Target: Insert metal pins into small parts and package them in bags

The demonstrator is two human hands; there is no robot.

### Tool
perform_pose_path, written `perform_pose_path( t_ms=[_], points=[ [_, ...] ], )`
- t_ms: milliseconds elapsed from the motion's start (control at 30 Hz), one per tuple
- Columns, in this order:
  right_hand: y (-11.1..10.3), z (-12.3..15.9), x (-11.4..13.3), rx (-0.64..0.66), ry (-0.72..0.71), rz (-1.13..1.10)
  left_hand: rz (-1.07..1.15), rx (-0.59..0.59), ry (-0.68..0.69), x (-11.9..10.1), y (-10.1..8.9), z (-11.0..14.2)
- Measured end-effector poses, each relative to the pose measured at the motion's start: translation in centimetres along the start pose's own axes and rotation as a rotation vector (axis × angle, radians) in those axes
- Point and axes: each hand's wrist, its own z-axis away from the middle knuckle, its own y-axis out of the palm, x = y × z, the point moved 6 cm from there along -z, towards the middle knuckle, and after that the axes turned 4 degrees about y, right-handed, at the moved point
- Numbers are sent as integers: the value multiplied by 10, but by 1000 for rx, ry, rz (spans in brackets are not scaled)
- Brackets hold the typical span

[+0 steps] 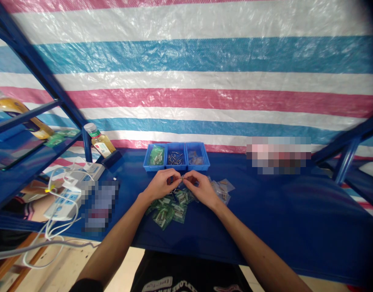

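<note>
My left hand [163, 182] and my right hand [200, 185] meet over the blue table, fingertips pinched together around something too small to make out. Under and in front of them lie several green-tinted plastic packets [164, 213] with small metal parts inside. Clear plastic packets [223, 190] rest beside my right hand. Just beyond my hands stands a row of three blue bins. The left bin [145, 163] holds green packets, the middle bin [175, 167] loose metal screws or pins, and the right bin [207, 163] clear packets.
To the left are a power strip [60, 207] with tangled white cables, a blurred phone-like object [101, 207] and a bottle of yellowish liquid [99, 141]. A blurred object [277, 156] sits at the back right. Blue frame posts [72, 115] flank the table, and a striped sheet hangs behind.
</note>
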Motion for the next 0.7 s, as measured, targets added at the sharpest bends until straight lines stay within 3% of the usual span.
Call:
perform_pose_path(
  t_ms=[700],
  points=[
    [2,0,2,28,-10,-8,1,-41,42,0,-2,0]
  ],
)
